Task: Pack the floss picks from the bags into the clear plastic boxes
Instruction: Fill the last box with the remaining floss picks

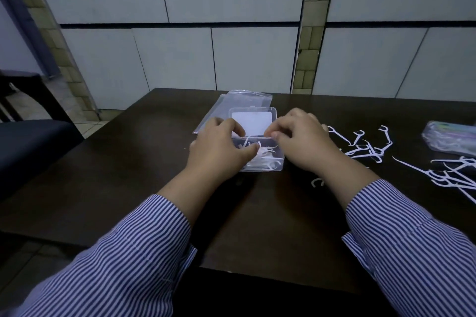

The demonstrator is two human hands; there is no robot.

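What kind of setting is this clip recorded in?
Probably an ordinary indoor room, not a factory line: a dark wooden table pushed up to a tiled wall, a dark chair beside it, tiled floor below.

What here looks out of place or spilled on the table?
Many floss picks lie scattered on the dark table, right of the clear box, instead of inside it. One stray pick lies nearer, beside the right wrist.

Head view, looking forward and down.
One wide-angle camera sits close above the left hand (219,148) and right hand (301,141).
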